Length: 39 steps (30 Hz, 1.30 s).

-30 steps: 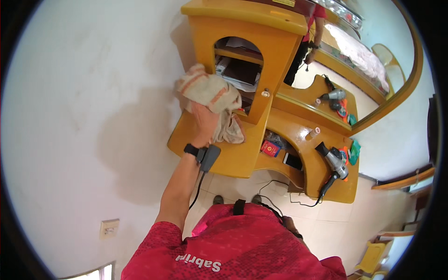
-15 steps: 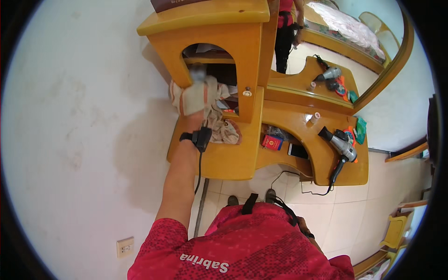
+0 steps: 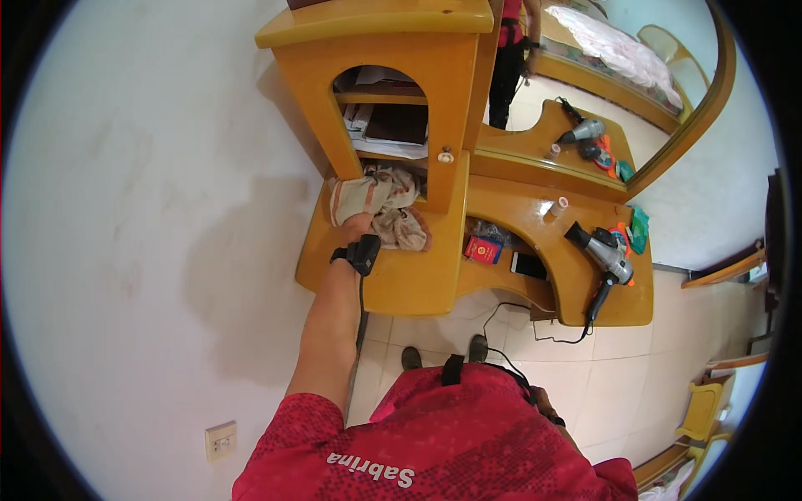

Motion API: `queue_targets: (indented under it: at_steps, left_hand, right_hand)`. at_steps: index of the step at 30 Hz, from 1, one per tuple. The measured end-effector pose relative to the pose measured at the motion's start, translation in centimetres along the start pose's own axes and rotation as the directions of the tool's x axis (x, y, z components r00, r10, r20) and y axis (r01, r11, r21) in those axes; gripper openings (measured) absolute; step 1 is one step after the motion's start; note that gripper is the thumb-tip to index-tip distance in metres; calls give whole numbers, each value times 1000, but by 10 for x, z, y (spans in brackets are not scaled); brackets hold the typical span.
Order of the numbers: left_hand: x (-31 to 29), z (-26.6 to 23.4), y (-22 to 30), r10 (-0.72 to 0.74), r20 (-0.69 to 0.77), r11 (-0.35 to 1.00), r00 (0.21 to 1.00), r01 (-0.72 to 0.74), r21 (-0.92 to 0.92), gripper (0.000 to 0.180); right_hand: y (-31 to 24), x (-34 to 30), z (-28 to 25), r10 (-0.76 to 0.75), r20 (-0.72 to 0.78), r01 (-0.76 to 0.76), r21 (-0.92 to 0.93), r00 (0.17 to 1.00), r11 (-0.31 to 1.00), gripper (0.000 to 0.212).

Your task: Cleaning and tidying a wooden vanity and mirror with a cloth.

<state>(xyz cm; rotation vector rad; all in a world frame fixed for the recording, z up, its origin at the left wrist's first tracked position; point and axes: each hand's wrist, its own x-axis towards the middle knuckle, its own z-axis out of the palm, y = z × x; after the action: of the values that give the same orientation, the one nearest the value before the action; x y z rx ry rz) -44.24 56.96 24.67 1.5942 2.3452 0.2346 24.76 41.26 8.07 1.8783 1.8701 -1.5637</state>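
Observation:
My left hand [image 3: 360,224] is at the foot of the yellow wooden cabinet [image 3: 453,100], holding a beige cloth with orange stripes [image 3: 361,199]. The cloth drapes over my fingers and hides them. Part of it bunches against the lower edge of the cabinet's arched opening, and a crumpled end [image 3: 403,230] lies on the wooden top [image 3: 405,284]. My right hand [image 3: 545,402] hangs low beside my body, mostly hidden by my red shirt, so its fingers do not show clearly.
Behind the arch stand papers and a dark book [image 3: 395,123]. To the right, a silver hair dryer [image 3: 608,260], a small bottle [image 3: 559,204] and a green packet [image 3: 639,230] lie below the mirror [image 3: 601,67]. The open compartment holds a red box [image 3: 483,250] and a phone [image 3: 528,265].
My left hand has moved down with the cloth, from across the arched opening to its lower edge. The papers and book behind the arch now show more fully.

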Motion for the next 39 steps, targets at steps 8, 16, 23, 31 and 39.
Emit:
queue_targets:
  at_steps: [8, 16, 23, 31, 39]
  left_hand:
    - [-75, 4, -27, 207, -482, 926, 851, -330, -184, 42]
    - [-62, -69, 61, 121, -344, 861, 931, -271, -430, 45]
    - [-16, 13, 161, 263, -137, 965, 955, -260, 40, 49]
    - [-19, 57, 153, 194, -3, 973, 981, -192, 130, 52]
    - [-24, 43, 121, 178, 47, 981, 983, -181, 67, 56]
  right_hand:
    - [-24, 4, -2, -16, 50, 1, 293, 999, 956, 30]
    - [-42, 9, -2, -40, 12, 41, -86, 999, 995, 28]
    - [-61, 21, -2, 140, 61, -136, -62, 988, 989, 26]
    - [-44, 6, -2, 113, -27, -116, -151, 993, 982, 26]
    - [-26, -13, 7, 157, 14, -157, -27, 988, 987, 22]
